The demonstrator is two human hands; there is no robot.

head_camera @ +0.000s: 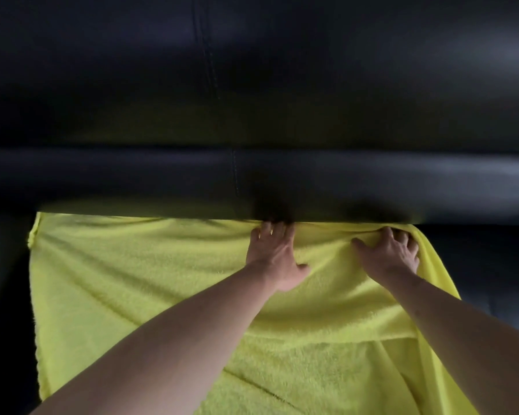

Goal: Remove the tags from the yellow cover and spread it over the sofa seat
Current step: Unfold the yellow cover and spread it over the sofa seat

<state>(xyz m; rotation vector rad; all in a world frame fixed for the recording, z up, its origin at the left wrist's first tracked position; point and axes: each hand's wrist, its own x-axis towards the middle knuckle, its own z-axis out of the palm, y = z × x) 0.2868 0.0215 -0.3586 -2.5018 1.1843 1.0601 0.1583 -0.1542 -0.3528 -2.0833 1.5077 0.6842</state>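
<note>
The fuzzy yellow cover point(126, 289) lies spread over the black sofa seat point(3, 280), its far edge at the crease under the backrest. My left hand point(277, 256) lies flat on the cover, fingertips pushed into that crease. My right hand point(391, 251) rests palm down near the cover's far right corner, with the cloth bunched under its fingers. The right side of the cover is folded over on itself. No tags are visible.
The black leather backrest point(252, 100) fills the upper half of the view, with a stitched seam running down it. Bare black seat shows to the left of the cover and to the right point(492, 265).
</note>
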